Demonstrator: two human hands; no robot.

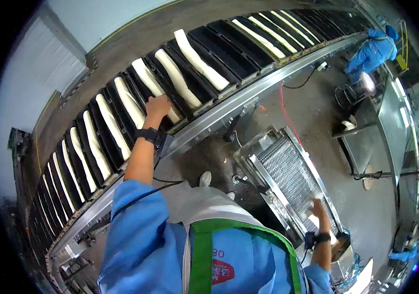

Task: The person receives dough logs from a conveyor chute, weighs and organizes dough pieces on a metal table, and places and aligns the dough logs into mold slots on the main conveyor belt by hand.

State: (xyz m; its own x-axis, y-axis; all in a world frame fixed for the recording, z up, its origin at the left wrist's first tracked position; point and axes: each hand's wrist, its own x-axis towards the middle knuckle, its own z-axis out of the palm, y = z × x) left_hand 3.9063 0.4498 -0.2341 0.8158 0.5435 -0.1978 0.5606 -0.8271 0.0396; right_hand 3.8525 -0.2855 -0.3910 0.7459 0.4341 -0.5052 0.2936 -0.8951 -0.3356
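My left hand (158, 105) is over a long pale dough strip (146, 77) that lies in a black pan (136, 84). Its fingers curl down onto the strip and cover part of it; the strip's near end shows beyond the hand. Beside it on the right lies another dough strip (177, 78), slightly bent, in its own pan. To the left is a further dough strip (128, 103). Above the metal mesh belt (288, 166), my right hand (318, 209) has its fingers apart and nothing visible in them. Something pale, partly hidden, lies beneath it.
The pans sit side by side along a curving conveyor with a metal rail (195, 130); several hold dough strips. Metal tables (395, 122) stand at the right. A person in blue (373, 51) is at the far right. A red hose (288, 112) hangs by the mesh belt.
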